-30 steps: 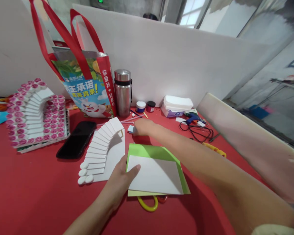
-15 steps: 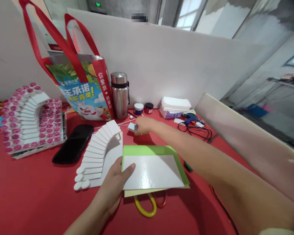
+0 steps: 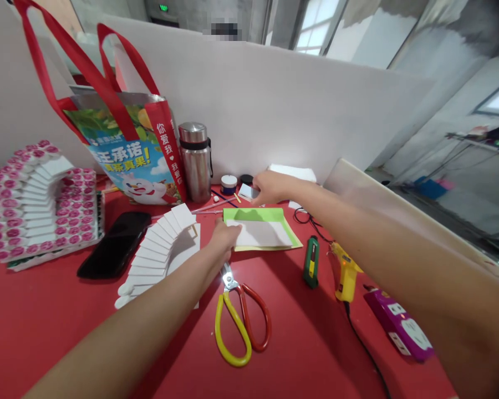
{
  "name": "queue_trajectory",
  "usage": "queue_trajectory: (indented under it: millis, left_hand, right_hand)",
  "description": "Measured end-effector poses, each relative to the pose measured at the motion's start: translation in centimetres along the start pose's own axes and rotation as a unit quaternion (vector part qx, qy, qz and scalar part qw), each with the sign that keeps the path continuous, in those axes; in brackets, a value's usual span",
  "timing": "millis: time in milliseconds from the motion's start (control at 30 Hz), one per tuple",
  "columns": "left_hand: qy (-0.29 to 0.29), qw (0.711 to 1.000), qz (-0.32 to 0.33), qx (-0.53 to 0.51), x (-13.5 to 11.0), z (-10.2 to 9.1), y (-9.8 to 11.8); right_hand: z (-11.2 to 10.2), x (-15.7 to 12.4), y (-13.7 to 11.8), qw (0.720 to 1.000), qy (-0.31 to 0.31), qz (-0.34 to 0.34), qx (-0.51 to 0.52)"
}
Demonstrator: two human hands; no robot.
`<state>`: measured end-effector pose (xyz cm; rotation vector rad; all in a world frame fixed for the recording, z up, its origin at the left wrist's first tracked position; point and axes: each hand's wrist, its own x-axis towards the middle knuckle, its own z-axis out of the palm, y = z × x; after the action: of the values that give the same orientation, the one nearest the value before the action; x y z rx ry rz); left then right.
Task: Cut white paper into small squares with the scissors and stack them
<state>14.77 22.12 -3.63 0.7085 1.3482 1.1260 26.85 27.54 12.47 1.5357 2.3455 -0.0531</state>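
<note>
My left hand [image 3: 225, 235] grips the near left edge of a white sheet [image 3: 263, 233] lying on green paper [image 3: 274, 215], stretched out far from me. My right hand [image 3: 270, 187] is closed on a small pale blue-white block [image 3: 247, 192], held just beyond the green paper near two small paint jars [image 3: 228, 183]. A white foam stair model [image 3: 162, 246] lies to the left of my left arm. Scissors with one yellow and one red handle [image 3: 240, 321] lie on the red table [image 3: 45, 310] under my left forearm.
A steel flask [image 3: 195, 162] and a red-handled printed bag [image 3: 125, 149] stand at the back. A black phone [image 3: 114, 244] and a pink-dotted stair model [image 3: 37, 205] are left. A green cutter [image 3: 311, 261], yellow glue gun [image 3: 346, 272], purple power strip [image 3: 399, 327] lie right. White partition boards enclose the table.
Both hands have moved away from me: the left pushed the white and green sheets toward the back, uncovering the scissors, and the right carried the small block back toward the jars.
</note>
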Motion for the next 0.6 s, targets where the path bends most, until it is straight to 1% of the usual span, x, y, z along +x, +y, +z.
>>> queue_trajectory:
  millis: [133,200,267,367,467,500,533,567,600]
  left_hand:
    - [0.039,0.994,0.030,0.098,1.5,0.2,0.7]
    - [0.056,0.986,0.046,0.153,1.8,-0.1,1.2]
    - [0.061,0.973,0.071,0.212,1.6,-0.5,1.9]
    - [0.037,0.945,0.132,0.298,0.0,-1.1,3.3]
    - [-0.004,0.913,0.198,0.358,-3.5,-2.1,4.3]
    - [-0.020,0.895,0.227,0.383,-5.0,-2.7,4.3]
    - [-0.043,0.843,0.287,0.453,-6.6,-3.3,3.9]
    - [-0.058,0.794,0.338,0.502,-8.3,-4.0,3.4]
    - [-0.065,0.756,0.385,0.525,-10.0,-4.8,2.6]
  right_hand:
    - [1.0,0.2,0.4,0.998,-0.050,-0.022,-0.031]
    - [1.8,0.4,0.5,0.997,-0.052,-0.040,-0.049]
    - [3.0,0.7,0.3,0.996,-0.043,-0.053,-0.055]
    - [5.1,1.2,-0.5,0.996,-0.044,-0.062,-0.049]
    - [6.2,1.7,-0.8,0.996,-0.054,-0.067,-0.037]
    - [6.2,2.0,-0.6,0.996,-0.056,-0.067,-0.031]
    - [6.0,2.2,-0.3,0.996,-0.054,-0.066,-0.023]
    - [5.7,2.6,0.0,0.997,-0.046,-0.062,-0.015]
    - [5.4,3.2,0.4,0.998,-0.030,-0.053,-0.005]
